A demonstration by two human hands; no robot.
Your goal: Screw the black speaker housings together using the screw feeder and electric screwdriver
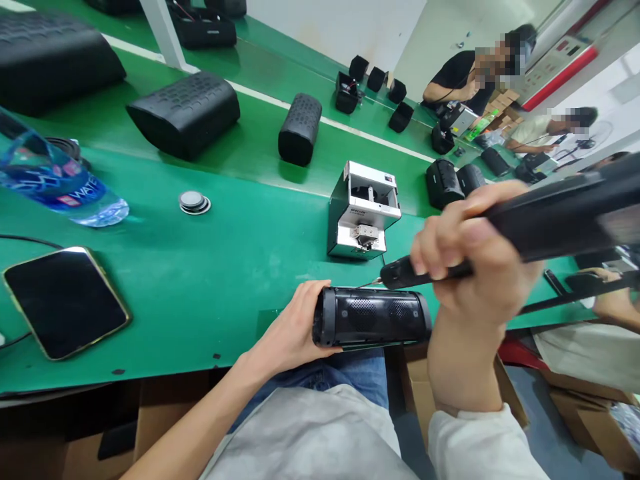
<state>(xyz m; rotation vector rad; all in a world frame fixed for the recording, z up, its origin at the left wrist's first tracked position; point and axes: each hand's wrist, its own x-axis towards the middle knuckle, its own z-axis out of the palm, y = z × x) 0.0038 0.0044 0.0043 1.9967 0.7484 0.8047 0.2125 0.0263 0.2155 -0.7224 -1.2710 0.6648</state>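
Note:
A black speaker (375, 319) with perforated round grilles lies on its side at the table's front edge. My left hand (300, 323) is wrapped round its left end and steadies it. Gripped in my right hand (475, 260) is a black electric screwdriver (560, 217), tilted so that its nose points down and left. The thin bit (370, 283) reaches the speaker's far upper edge; whether its tip touches a screw cannot be made out. Just beyond the speaker stands a silver and black screw feeder (365, 210).
On the green table (240, 267) are a phone (67, 300), a water bottle (65, 183) and round metal discs (194, 201). Behind, black speaker housings (185, 113) stand on a green conveyor (260, 137). Co-workers (463, 77) sit to the right. Cardboard boxes (423, 393) are below.

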